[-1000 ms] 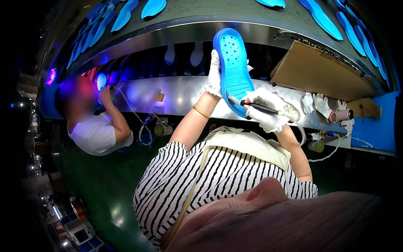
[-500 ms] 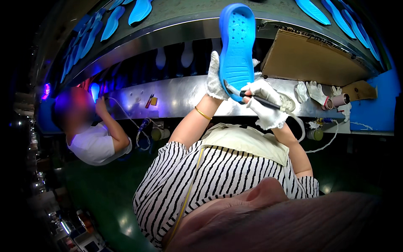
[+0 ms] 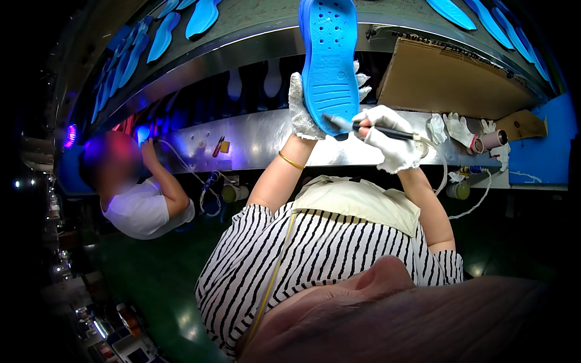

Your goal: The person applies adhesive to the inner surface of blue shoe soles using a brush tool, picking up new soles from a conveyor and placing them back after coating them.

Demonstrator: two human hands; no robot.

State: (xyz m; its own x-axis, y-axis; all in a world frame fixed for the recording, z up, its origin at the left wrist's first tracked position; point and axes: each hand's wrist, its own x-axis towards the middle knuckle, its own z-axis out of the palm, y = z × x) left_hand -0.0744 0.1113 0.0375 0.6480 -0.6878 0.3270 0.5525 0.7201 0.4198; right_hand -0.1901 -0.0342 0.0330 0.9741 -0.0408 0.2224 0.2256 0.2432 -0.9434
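A bright blue shoe sole (image 3: 330, 66) stands tilted up in front of me, its small holes at the top and ridges across the heel. My gloved left hand (image 3: 307, 112) grips it from the left and behind, with white glove fingers showing past its right edge. My gloved right hand (image 3: 390, 139) is closed on a black-handled brush (image 3: 387, 130) with a pale tube at its rear end. The brush's tapered grey tip lies over the sole's heel end; whether it touches is hard to tell.
A metal ledge (image 3: 254, 130) runs before me, below a belt (image 3: 260, 13) bearing more blue soles (image 3: 203, 17). To the right are a cardboard box (image 3: 451, 81), white gloves (image 3: 459, 129) and a thread spool (image 3: 493, 140). A co-worker (image 3: 142, 202) sits at the left.
The sole and my left hand have shifted slightly left, the sole upward too. My right hand has turned, bringing the brush flatter across the heel end.
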